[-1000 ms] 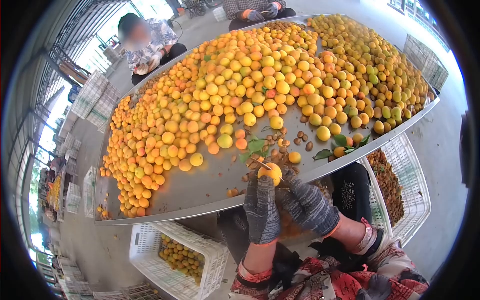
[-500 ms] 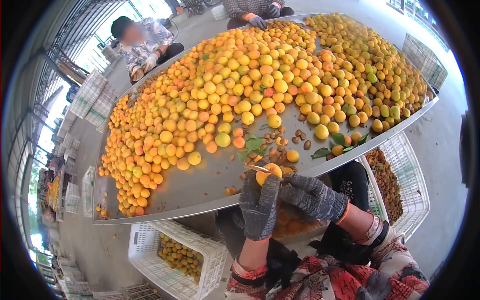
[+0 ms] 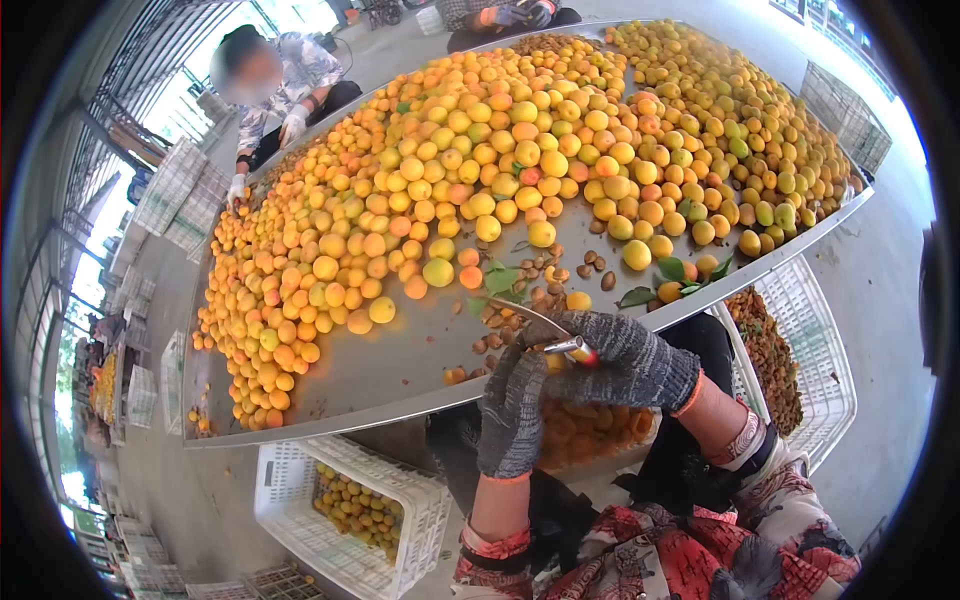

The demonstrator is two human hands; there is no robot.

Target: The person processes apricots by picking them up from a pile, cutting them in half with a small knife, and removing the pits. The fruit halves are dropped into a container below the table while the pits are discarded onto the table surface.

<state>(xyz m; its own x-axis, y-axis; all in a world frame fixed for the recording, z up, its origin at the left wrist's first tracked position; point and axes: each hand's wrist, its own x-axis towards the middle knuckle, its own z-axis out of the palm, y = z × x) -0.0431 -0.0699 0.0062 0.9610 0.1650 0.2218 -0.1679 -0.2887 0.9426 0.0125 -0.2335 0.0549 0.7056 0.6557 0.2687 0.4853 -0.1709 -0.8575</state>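
Observation:
My right hand (image 3: 640,365), in a grey knit glove, is closed around a small knife (image 3: 578,350) with a red and pale handle. The knife's blade points up and left over the table edge. Close beside it, my left hand (image 3: 512,410), gloved the same way, has its fingers curled in. A bit of yellow-orange apricot (image 3: 554,363) shows between the two hands, mostly hidden by the gloves. Just beyond lie brown apricot pits (image 3: 545,300), green leaves (image 3: 503,280) and a single loose apricot (image 3: 578,301) on the metal table (image 3: 400,375).
A large heap of apricots (image 3: 450,170) covers much of the table. Below the near edge are a white crate of apricots (image 3: 420,520), orange apricot pieces (image 3: 595,430) and a white crate with brown contents (image 3: 825,370). Two co-workers sit across the far side.
The knife blade has come away from the apricot and now points up-left. My hands have drawn closer together, covering the fruit. The co-worker at left has reached toward the heap's edge.

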